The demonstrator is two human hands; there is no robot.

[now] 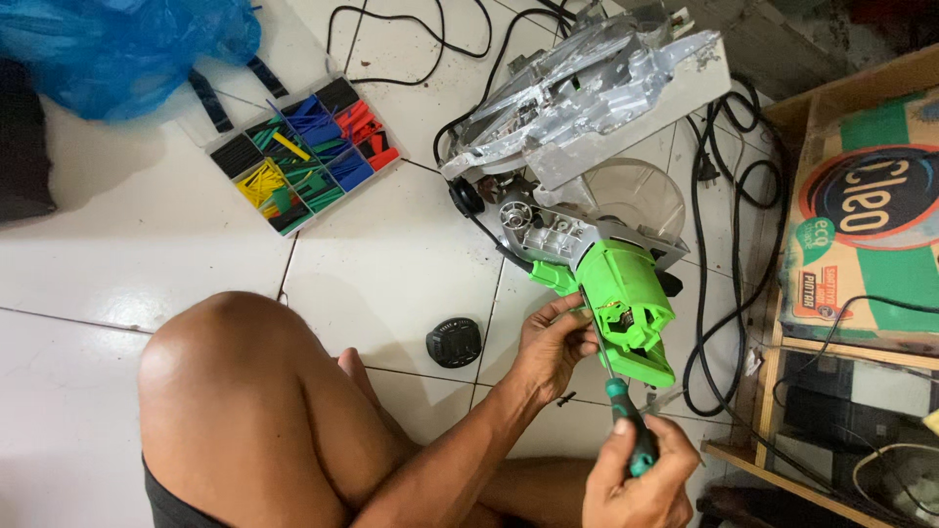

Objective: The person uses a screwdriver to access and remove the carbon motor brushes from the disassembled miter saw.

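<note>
Sitting on a white tiled floor (391,264), the person has a bare knee (235,391) filling the lower left of the frame. In the upper left lies a blue plastic bag (117,44), and to its right a clear compartment box (303,152) of black, yellow, green, blue and red tubing pieces. Near the centre bottom a small round black cap (454,342) rests on the tiles. Right of it, the left hand (553,342) curls its fingers against the green motor housing (626,303) of a circular saw (587,127), which lies on the floor right of centre with its silver base plate tipped up. The right hand (641,479), at the lower right, is closed around the green-handled screwdriver (626,430), whose shaft runs up into the open housing. Black cables (709,254) loop along the saw's right side, beside a cardboard box (866,215) at the right edge.
</note>
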